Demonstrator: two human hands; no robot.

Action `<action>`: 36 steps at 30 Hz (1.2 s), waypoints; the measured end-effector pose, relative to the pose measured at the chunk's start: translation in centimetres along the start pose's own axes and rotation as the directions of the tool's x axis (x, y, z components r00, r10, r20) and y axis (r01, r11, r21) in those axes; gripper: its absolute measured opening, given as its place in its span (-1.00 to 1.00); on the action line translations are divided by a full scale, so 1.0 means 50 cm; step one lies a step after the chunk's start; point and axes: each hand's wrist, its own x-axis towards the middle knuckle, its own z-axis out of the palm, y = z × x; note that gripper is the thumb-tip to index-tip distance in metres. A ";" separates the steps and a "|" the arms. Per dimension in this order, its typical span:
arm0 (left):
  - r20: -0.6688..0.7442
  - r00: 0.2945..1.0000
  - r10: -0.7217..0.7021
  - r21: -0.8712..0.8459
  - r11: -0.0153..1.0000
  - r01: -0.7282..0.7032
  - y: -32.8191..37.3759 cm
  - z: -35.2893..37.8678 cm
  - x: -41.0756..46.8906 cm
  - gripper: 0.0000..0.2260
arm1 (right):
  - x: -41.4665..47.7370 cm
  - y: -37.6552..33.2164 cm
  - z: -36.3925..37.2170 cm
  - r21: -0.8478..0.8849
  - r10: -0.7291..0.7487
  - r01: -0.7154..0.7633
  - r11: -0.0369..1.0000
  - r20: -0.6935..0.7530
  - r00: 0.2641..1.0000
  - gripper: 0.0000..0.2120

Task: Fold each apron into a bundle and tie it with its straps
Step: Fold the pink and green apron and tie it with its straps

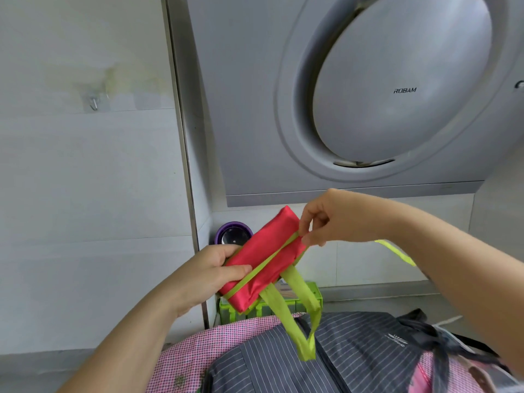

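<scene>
The folded red satin apron bundle [263, 259] is held in the air between both hands: left hand [211, 275] grips its near end (thumb on top), right hand [330, 219] pinches the thin lime-green strap [266, 263] at its far end.

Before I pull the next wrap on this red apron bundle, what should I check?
1. Bundle held: ok. The left hand grips the red bundle, thumb on top.
2. Strap in grip: ok. The right hand pinches the thin green strap at the bundle's far edge.
3. Strap lie: ok. It runs lengthwise over the top face.
4. Knot: not ok, none shows.
5. Wide green loop: not ok. It hangs free over the striped apron.
6. Loose strap end: cannot tell. It passes behind the right forearm.
</scene>
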 end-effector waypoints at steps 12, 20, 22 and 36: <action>0.282 0.959 0.028 0.716 0.659 -0.230 0.102 0.040 0.013 -0.87 | 0.033 -0.042 0.002 -0.033 -0.128 0.137 0.990 0.199 0.972 -0.97; 0.338 0.933 0.125 0.554 0.775 -0.305 0.118 0.024 -0.034 -0.95 | 0.015 0.041 0.029 0.671 -0.193 -0.056 0.740 0.292 0.937 -0.88; 0.320 0.937 0.138 0.530 0.794 -0.297 0.115 0.016 -0.036 -0.95 | 0.009 0.061 0.046 0.791 -0.233 -0.097 0.604 0.291 0.928 -0.84; 0.096 0.980 0.175 0.411 0.890 -0.199 0.073 -0.012 -0.025 -0.58 | -0.003 0.078 0.010 0.847 -0.121 0.065 0.527 0.000 0.993 -0.82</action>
